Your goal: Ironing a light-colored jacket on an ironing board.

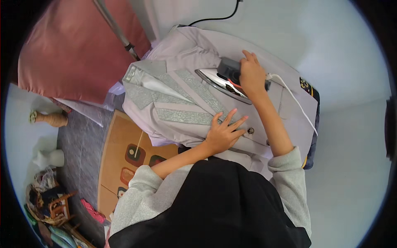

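A pale lilac-grey suit jacket [192,93] lies spread out, with silvery glittering bands [203,93] along its lapels and a dark round button [251,130] at the front. My right hand [253,74] grips the handle of a clothes iron [225,82], whose shiny soleplate end points left over the jacket's upper front. From the iron's rear a white cord [296,99] runs off to the right. Fingers spread, my left hand [223,133] rests on the jacket front, below the iron and touching the lower tips of the glittering bands.
Beneath the jacket, a dark patterned edge [313,96] of the support shows at right. Pink satin cloth [77,55] hangs at upper left beside a metal pole [113,24]. A patterned brown rug [114,161], a vase [51,119] and a cluttered basket [43,201] occupy the left floor area.
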The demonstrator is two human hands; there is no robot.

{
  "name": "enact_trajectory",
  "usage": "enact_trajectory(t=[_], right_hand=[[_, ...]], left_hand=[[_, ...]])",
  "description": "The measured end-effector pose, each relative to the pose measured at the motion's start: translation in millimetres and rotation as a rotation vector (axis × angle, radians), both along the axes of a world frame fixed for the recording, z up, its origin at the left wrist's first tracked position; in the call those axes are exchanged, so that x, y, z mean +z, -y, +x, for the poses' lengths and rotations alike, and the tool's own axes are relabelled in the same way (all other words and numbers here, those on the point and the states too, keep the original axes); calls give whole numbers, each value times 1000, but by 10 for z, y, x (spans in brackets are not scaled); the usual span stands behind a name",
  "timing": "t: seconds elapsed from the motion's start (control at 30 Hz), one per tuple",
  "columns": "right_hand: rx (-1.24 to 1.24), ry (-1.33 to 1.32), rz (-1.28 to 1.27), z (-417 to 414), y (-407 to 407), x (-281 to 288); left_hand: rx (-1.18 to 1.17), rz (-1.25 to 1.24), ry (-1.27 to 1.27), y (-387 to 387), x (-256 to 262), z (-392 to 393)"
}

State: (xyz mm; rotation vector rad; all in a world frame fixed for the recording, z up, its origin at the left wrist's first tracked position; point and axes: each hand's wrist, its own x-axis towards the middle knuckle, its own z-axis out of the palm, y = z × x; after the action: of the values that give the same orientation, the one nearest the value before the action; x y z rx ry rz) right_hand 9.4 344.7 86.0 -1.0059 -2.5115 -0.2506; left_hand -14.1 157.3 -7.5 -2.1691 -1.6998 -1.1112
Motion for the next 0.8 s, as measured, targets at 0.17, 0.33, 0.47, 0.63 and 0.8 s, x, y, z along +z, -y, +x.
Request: enact_trajectory(t=[0.17, 0.33, 0.47, 0.63, 0.8], right_hand=[[-153, 19, -106, -559, -143, 76], [-160, 45, -143, -731, -160, 108], [-76, -5, -150, -475, -135, 65], [-83, 79, -121, 132, -166, 134], [-186, -59, -166, 1054, -312, 277]], left_hand=[[-9, -42, 4, -18, 55, 23], [15, -52, 15, -23, 47, 45], [28, -39, 21, -33, 76, 53], [47, -35, -11, -19, 88, 47], [48, -67, -6, -14, 79, 64]])
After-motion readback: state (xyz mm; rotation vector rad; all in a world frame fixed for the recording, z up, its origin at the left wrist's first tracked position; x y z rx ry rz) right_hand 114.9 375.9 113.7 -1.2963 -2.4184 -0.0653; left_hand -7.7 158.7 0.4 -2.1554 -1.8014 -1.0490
